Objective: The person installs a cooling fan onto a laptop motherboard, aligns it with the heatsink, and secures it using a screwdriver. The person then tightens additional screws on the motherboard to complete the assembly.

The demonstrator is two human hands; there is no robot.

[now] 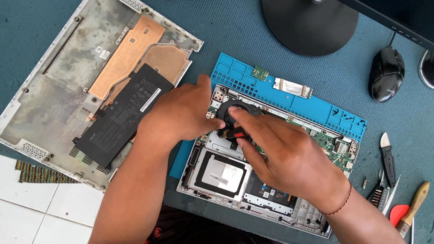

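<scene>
An opened laptop base [262, 198] lies on a blue work mat [304, 101], its green circuit board [326, 140] and a silver drive [221, 174] exposed. My right hand [283, 149] grips a black and red screwdriver [234, 134], its tip down at the black round fan [239, 111] in the base's upper left. My left hand [178, 113] rests flat on the base's left corner, thumb up beside the fan. The detached bottom cover [52, 74] lies to the left with a black battery [122, 113] on it.
A monitor stand [308, 17] sits at the back, a black mouse [386, 73] to its right. Several hand tools, a knife [387, 157] and a brush [411, 207] lie at the right. The table's front edge runs above a white tiled floor [13, 203].
</scene>
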